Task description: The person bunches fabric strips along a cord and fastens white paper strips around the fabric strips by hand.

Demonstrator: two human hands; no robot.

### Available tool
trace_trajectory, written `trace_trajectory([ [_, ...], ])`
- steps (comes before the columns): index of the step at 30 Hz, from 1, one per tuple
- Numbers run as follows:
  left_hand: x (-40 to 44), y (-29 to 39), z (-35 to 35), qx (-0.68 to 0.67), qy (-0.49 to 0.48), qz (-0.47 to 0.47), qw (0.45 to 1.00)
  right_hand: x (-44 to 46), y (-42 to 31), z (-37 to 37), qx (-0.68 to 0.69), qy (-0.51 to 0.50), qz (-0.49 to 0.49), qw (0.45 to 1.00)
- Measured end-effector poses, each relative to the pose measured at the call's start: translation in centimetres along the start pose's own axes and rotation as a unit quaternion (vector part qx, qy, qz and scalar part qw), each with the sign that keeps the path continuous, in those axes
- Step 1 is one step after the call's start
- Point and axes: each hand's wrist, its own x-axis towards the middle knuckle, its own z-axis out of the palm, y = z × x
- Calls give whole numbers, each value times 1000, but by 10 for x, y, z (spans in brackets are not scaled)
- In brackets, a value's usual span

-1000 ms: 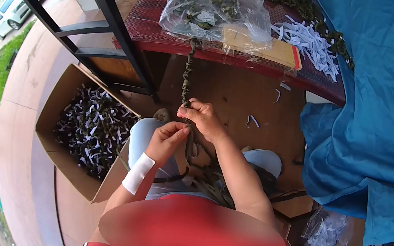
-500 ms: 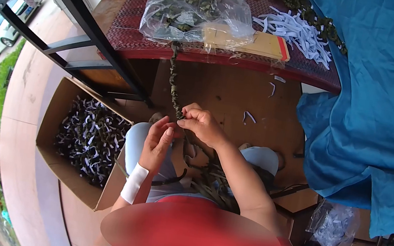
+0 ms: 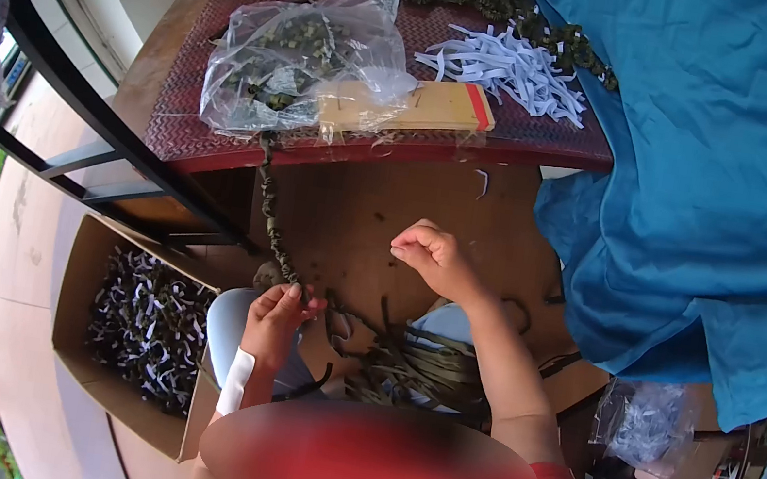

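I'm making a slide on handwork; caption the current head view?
Left hand grips a knobbly olive-green fabric cord; right hand, fingers bent, is apart from it.

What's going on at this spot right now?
A seated person's left hand grips the lower end of a knobbly dark green cord that runs up to the front edge of the table. The right hand is apart from it, fingers drawn together, with nothing visible in them. Dark green strips lie over the lap, and an open cardboard box of green-and-white pieces sits to the left.
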Motion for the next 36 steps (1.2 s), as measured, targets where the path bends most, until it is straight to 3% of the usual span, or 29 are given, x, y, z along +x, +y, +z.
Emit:
trace_trajectory([
  [3, 9, 1, 9, 3, -11, -6, 1000, 14, 3, -61, -43, 77, -6, 996],
  [5, 10, -1, 10, 1, -14, 7, 1000, 38, 2, -112, -168, 153, -20, 974],
  [7, 5, 0, 11, 12, -19, 7, 1000, 73, 34, -148, -183, 186, 30, 965],
  [10, -2, 1, 17, 8, -21, -7, 1000, 112, 48, -160, -235, 188, 114, 947],
  [13, 0, 5, 26, 31, -18, -16, 999, 133, 49, -159, -427, 190, 123, 875],
  [17, 3, 9, 25, 18, -11, -10, 1000, 163, 59, -172, -436, 164, 96, 880],
  [19, 1, 13, 30, -4, -13, 4, 1000, 147, 20, -175, -171, 190, 236, 938],
  [20, 2, 14, 33, -16, -14, 9, 1000, 134, 8, -174, -237, 196, 161, 938],
  [21, 7, 18, 39, -16, -40, 12, 999, 119, -2, -173, -353, 199, 25, 914],
  [22, 15, 23, 46, -17, -66, 15, 998, 103, -13, -170, -457, 194, -111, 861],
  [24, 3, 15, 39, -28, -76, 4, 997, 66, -51, -132, -518, 122, -106, 840],
  [26, 12, 20, 54, -15, -98, 2, 995, 34, -66, -83, -537, -40, -214, 815],
  [27, 4, 19, 55, -9, -90, -5, 996, 23, -63, -64, -530, -63, -199, 822],
  [28, 6, 17, 56, -10, -89, -4, 996, 7, -63, -28, -458, -185, -233, 837],
  [29, 8, 14, 58, -11, -89, -3, 996, 0, -62, -10, -436, -213, -225, 845],
  [30, 10, 10, 57, -13, -90, -2, 996, -1, -64, 0, -364, -175, -253, 879],
  [34, 12, -2, 41, -12, -110, -32, 993, 13, -66, 39, -291, -182, -236, 909],
  [36, 7, 2, 37, -3, -105, -32, 994, 17, -60, 48, -154, -160, -205, 953],
])
